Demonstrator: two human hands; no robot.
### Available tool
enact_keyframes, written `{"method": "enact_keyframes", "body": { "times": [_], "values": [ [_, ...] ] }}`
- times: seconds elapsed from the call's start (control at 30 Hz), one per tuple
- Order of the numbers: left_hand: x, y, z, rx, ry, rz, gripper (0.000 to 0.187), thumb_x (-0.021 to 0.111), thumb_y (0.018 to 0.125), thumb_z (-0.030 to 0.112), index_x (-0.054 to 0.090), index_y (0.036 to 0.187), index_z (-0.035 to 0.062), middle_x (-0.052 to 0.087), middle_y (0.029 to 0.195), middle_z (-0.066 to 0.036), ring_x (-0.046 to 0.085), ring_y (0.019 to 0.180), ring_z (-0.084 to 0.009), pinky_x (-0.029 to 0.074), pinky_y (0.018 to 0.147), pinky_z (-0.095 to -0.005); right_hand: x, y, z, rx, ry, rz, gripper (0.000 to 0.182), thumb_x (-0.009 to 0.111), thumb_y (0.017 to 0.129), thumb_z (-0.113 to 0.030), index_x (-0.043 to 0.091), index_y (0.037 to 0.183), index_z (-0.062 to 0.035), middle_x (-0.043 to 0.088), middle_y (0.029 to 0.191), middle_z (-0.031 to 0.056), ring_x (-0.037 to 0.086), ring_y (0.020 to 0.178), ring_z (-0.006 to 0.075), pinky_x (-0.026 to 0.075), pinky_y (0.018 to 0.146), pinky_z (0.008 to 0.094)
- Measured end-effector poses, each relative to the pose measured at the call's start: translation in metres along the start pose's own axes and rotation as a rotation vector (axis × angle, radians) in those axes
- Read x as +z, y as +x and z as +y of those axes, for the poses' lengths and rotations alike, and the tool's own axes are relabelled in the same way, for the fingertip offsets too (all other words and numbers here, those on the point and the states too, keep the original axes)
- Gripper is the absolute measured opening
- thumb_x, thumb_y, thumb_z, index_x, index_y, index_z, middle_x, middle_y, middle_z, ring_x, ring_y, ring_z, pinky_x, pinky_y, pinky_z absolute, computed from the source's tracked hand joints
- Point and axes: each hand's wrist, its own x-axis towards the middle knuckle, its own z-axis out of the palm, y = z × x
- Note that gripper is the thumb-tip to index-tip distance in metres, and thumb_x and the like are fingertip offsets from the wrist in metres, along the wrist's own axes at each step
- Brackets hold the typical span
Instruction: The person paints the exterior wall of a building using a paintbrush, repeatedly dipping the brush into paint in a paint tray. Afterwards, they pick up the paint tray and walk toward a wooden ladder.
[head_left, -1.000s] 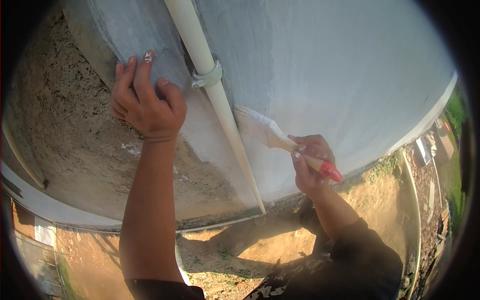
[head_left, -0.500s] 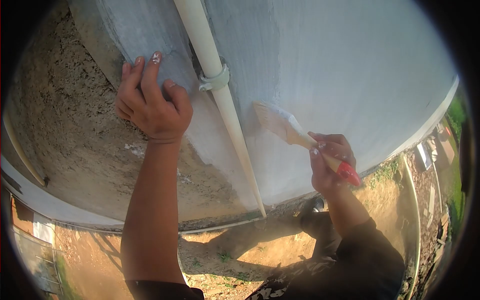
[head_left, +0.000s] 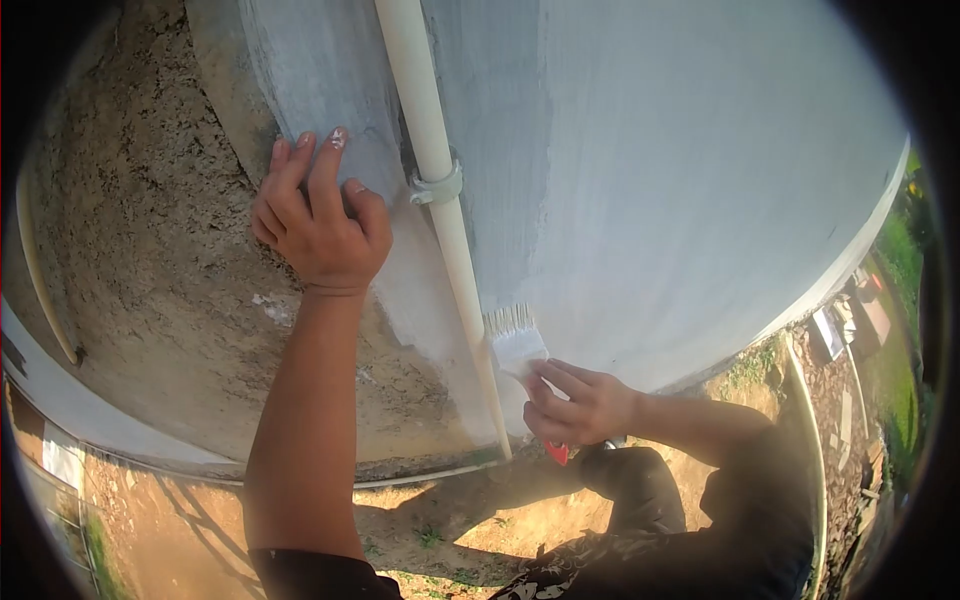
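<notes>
My right hand (head_left: 580,403) grips a flat paintbrush (head_left: 520,348) near the base of its bristles; the red handle end shows below my fingers. The bristles point up against the whitish wall (head_left: 680,180), just right of a cream pipe (head_left: 461,260). White paint coats the brush head. My left hand (head_left: 325,225) rests with fingers extended on the wall left of the pipe, at the border of the pale coating and rough brown plaster. A fingertip carries white paint. Nothing is held in that hand.
A clamp (head_left: 437,187) fixes the pipe to the wall. Bare rough plaster (head_left: 150,200) covers the left side. Below lies sunlit dirt ground (head_left: 160,520) with a shadow across it. Debris and grass (head_left: 900,250) show at the far right.
My right hand has moved down and left with the paintbrush, which now points more upright and sits close to the pipe. My left hand stays at the same place on the wall.
</notes>
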Motion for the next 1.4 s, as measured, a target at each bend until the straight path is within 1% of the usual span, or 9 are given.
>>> {"method": "enact_keyframes", "body": {
  "times": [0.23,0.33,0.63,0.83,0.93,1.07,1.13,1.23,1.4],
  "values": [
    [0.002,0.001,-0.001,-0.003,-0.016,0.024,0.033,0.047,0.077,0.015,0.061,0.106,0.0098,0.053,0.107,-0.007,0.052,0.106,-0.0271,0.031,0.089,-0.0372,-0.062,0.065,0.064,0.112,-0.056,0.210,0.020,0.062,0.065,-0.008,0.055,0.082,-0.0115,0.057,0.086,0.0055,0.063,0.079,0.0208,0.053,0.056,0.0243],
    [0.001,-0.001,-0.001,-0.012,-0.033,0.000,0.033,0.047,0.080,0.016,0.060,0.110,0.0066,0.052,0.112,-0.008,0.050,0.110,-0.0284,0.030,0.091,-0.0372,-0.083,0.090,0.093,0.021,-0.298,0.356,0.025,0.071,0.062,0.002,0.057,0.082,-0.0038,0.060,0.092,0.0167,0.065,0.083,0.0338,0.059,0.060,0.0316],
    [-0.002,0.000,0.000,-0.016,-0.026,-0.010,0.033,0.048,0.079,0.016,0.061,0.108,0.0069,0.053,0.111,-0.008,0.050,0.110,-0.0283,0.031,0.090,-0.0382,-0.015,0.013,0.024,-0.138,-0.069,-0.046,0.016,0.061,0.070,-0.013,0.051,0.082,-0.0135,0.054,0.086,0.0043,0.062,0.086,0.0209,0.050,0.050,0.0240],
    [-0.003,0.001,-0.001,-0.035,-0.051,-0.006,0.034,0.049,0.078,0.012,0.059,0.110,0.0066,0.053,0.111,-0.008,0.050,0.110,-0.0280,0.030,0.091,-0.0395,-0.118,0.119,0.119,0.276,0.272,0.016,0.015,0.059,0.074,-0.006,0.057,0.088,-0.0098,0.054,0.075,0.0047,0.059,0.065,0.0224,0.047,0.053,0.0330],
    [-0.006,0.001,0.001,-0.058,-0.060,-0.039,0.036,0.049,0.076,0.010,0.058,0.110,0.0060,0.052,0.112,-0.009,0.049,0.111,-0.0284,0.029,0.092,-0.0399,-0.171,0.176,0.157,0.423,0.180,0.251,0.011,0.064,0.077,0.001,0.059,0.086,-0.0053,0.062,0.083,0.0070,0.062,0.074,0.0179,0.050,0.060,0.0247],
    [-0.006,0.003,0.001,-0.055,-0.094,-0.035,0.038,0.050,0.074,0.009,0.057,0.111,0.0058,0.052,0.113,-0.010,0.046,0.114,-0.0290,0.028,0.093,-0.0403,-0.212,0.223,0.181,0.151,-0.165,0.527,0.006,0.060,0.080,-0.006,0.056,0.083,-0.0020,0.059,0.074,0.0067,0.055,0.069,0.0122,0.044,0.065,0.0282],
    [-0.006,0.002,0.002,-0.055,-0.090,-0.031,0.038,0.050,0.074,0.009,0.057,0.111,0.0059,0.052,0.112,-0.010,0.046,0.113,-0.0292,0.028,0.093,-0.0403,-0.217,0.226,0.192,0.172,-0.046,0.501,0.005,0.060,0.080,-0.005,0.058,0.084,-0.0015,0.060,0.074,0.0067,0.056,0.070,0.0132,0.045,0.066,0.0279],
    [-0.008,0.002,0.002,-0.056,-0.084,-0.035,0.038,0.050,0.073,0.009,0.057,0.111,0.0059,0.052,0.112,-0.010,0.047,0.112,-0.0295,0.029,0.093,-0.0405,-0.163,0.193,0.201,-0.069,-0.508,0.316,0.012,0.062,0.075,-0.005,0.056,0.084,-0.0092,0.057,0.083,0.0047,0.061,0.075,0.0177,0.050,0.056,0.0251],
    [-0.006,0.002,0.001,-0.051,-0.095,-0.014,0.038,0.050,0.073,0.010,0.058,0.110,0.0057,0.052,0.111,-0.010,0.048,0.112,-0.0295,0.031,0.092,-0.0410,-0.057,0.073,0.094,-0.375,-0.523,0.110,0.014,0.058,0.071,-0.014,0.049,0.079,-0.0070,0.053,0.081,0.0069,0.060,0.083,0.0276,0.046,0.044,0.0205]
  ]
}}
